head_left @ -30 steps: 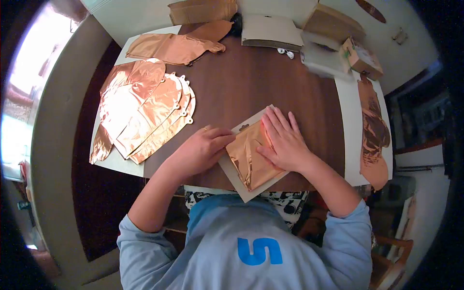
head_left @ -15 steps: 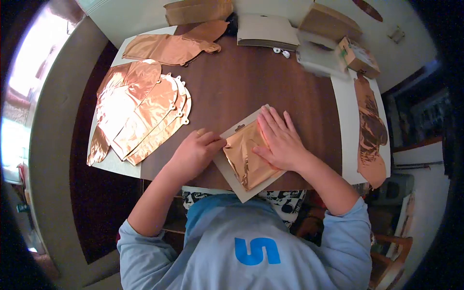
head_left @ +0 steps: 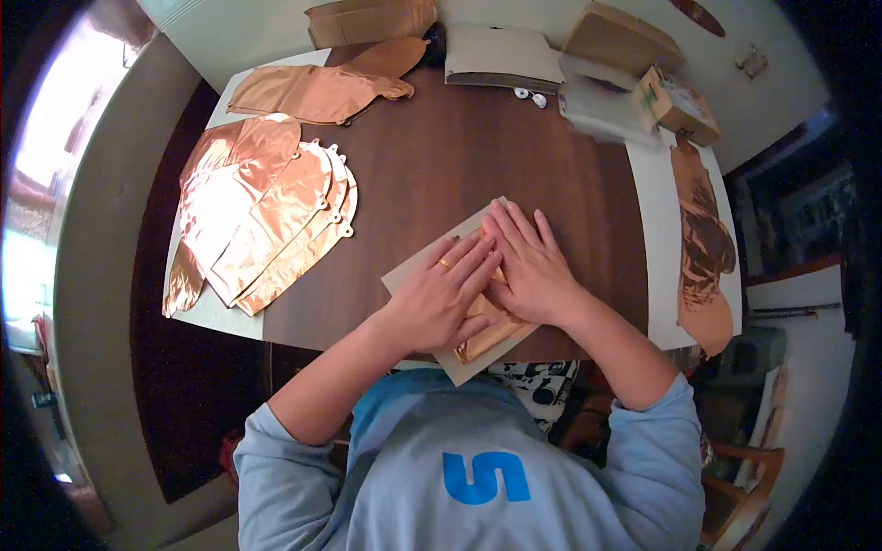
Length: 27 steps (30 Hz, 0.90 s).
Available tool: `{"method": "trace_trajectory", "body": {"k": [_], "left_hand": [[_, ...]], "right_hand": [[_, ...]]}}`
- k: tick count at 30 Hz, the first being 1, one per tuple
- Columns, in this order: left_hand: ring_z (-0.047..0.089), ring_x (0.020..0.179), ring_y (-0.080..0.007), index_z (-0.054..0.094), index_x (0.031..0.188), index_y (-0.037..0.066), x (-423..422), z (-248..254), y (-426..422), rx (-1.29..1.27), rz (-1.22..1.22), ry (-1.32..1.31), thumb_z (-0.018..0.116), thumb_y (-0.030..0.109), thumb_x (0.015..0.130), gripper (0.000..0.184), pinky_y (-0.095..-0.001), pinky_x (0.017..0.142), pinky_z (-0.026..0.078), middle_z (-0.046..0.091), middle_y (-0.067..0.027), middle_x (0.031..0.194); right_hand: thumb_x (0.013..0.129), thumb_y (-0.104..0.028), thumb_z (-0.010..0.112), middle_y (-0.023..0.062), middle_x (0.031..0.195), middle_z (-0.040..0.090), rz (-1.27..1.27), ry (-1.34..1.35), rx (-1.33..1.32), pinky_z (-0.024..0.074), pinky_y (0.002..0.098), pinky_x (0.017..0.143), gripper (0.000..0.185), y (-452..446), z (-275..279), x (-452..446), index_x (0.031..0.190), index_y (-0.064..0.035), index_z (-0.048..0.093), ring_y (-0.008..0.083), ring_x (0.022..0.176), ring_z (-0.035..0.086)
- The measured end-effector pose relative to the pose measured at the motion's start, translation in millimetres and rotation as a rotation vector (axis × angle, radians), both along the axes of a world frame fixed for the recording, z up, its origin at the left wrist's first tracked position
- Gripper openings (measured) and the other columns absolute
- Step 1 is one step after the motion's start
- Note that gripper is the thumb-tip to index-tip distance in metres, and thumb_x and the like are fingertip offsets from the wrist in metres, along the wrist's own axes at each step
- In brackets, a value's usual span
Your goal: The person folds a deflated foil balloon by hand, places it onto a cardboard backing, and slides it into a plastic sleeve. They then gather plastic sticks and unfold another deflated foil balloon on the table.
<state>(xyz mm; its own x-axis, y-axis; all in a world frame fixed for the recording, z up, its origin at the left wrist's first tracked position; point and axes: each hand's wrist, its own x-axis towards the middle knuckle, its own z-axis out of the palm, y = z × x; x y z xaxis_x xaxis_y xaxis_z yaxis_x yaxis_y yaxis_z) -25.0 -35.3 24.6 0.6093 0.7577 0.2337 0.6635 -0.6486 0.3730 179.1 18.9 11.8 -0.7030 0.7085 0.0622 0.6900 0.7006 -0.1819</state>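
Left hand (head_left: 439, 296) and right hand (head_left: 537, 274), flat, are covering folded copper-coloured foil (head_left: 496, 334) on diagonal grey card (head_left: 401, 275) at the table's (head_left: 588, 193) near edge.

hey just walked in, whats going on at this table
Someone in a light blue top is pressing folded copper-coloured foil against a pale card with both bare hands. The left hand and right hand lie flat, side by side, covering most of the foil. The card rests on the brown table, close to the person. More foil lies around: a fanned pile on the left, a piece behind it and a long piece on the right.
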Motion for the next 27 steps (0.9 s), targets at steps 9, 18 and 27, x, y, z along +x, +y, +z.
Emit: {"method": "trace_trajectory", "body": {"k": [9,18,27], "left_hand": [[0.029,0.143,-0.0373,0.036,0.145,-0.003,-17,-2,-14,-0.016,0.086,0.249,0.046,0.065,0.088,0.090,-0.0563,0.117,0.014,0.034,-0.0215,0.152],[0.027,0.145,-0.0361,0.038,0.145,0.000,-39,2,-61,-0.120,0.233,0.171,0.045,0.067,0.088,0.089,-0.0571,0.117,0.010,0.034,-0.0191,0.154],[0.032,0.142,-0.0388,0.040,0.145,0.003,-51,2,-73,-0.081,0.260,0.155,0.048,0.066,0.087,0.086,-0.0590,0.117,0.009,0.040,-0.0186,0.150]], "right_hand": [[0.093,-0.056,0.046,0.0203,0.158,0.022,-0.003,0.020,0.004,0.0112,0.0565,0.118,0.082,0,2,-1,0.148,0.0034,0.030,0.0347,0.148,0.015],[0.093,-0.054,0.050,0.0217,0.158,0.021,-0.003,0.016,-0.028,0.0108,0.0565,0.118,0.082,-2,6,-1,0.147,0.0036,0.030,0.0360,0.148,0.015],[0.092,-0.052,0.054,0.0231,0.158,0.020,0.006,0.001,0.006,0.0110,0.0552,0.118,0.084,-2,4,-1,0.149,0.0031,0.026,0.0380,0.148,0.016]]}}
